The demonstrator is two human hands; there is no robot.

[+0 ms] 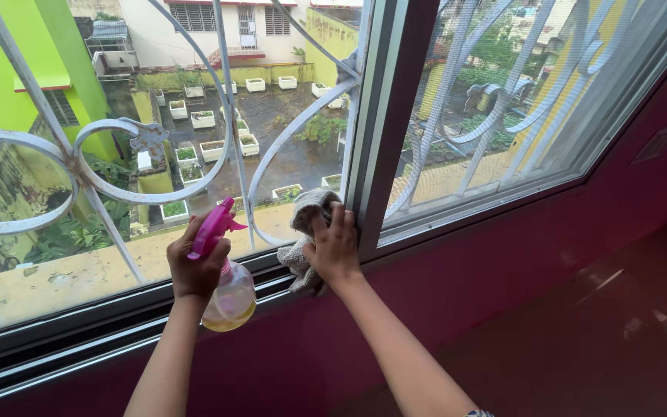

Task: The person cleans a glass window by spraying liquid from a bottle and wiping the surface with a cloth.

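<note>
Left hand [197, 266] wrapped tight round the neck of a spray bottle [225, 289], pink trigger head up, yellowish liquid low in it, held just over the sill track [117, 324]; right hand [335, 249] curled, fingers pressing a grey cloth [306, 224] against the base of the dark window frame [384, 131]. Risk: the open pane beside the white grille [79, 166] drops to rooftops, so a loose grip could let the cloth slip out through the bars, or the tilted bottle could drip onto the maroon wall [503, 278]

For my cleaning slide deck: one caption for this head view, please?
Left hand holds a pink-topped clear spray bottle while right hand presses a grey cloth against the window frame.
</note>
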